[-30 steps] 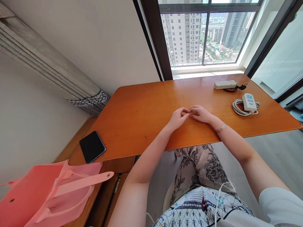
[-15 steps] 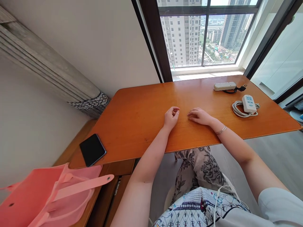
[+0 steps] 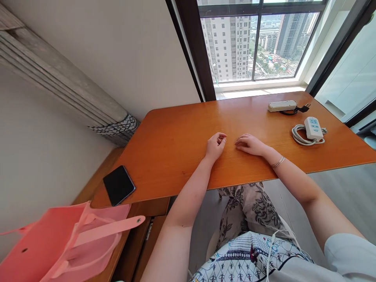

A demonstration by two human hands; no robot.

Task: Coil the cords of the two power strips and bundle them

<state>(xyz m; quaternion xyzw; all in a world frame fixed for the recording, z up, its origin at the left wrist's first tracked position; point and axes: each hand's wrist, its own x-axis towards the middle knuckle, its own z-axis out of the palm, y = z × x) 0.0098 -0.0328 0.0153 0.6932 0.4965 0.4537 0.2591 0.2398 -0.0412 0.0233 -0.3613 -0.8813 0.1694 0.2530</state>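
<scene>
Left hand (image 3: 216,145) loosely clenched, fingers folded in, resting on bench (image 3: 173,145) near middle of front edge; inside of palm hidden. Right hand (image 3: 249,144) released, palm down, fingers slightly bent, touching bench, apart from left hand. White socket block (image 3: 313,128) with coiled cord lies on bench's right part. White power strip (image 3: 282,105) with black plug toward bench's far right corner. Black tablet (image 3: 119,185) flat at bench's left front corner.
</scene>
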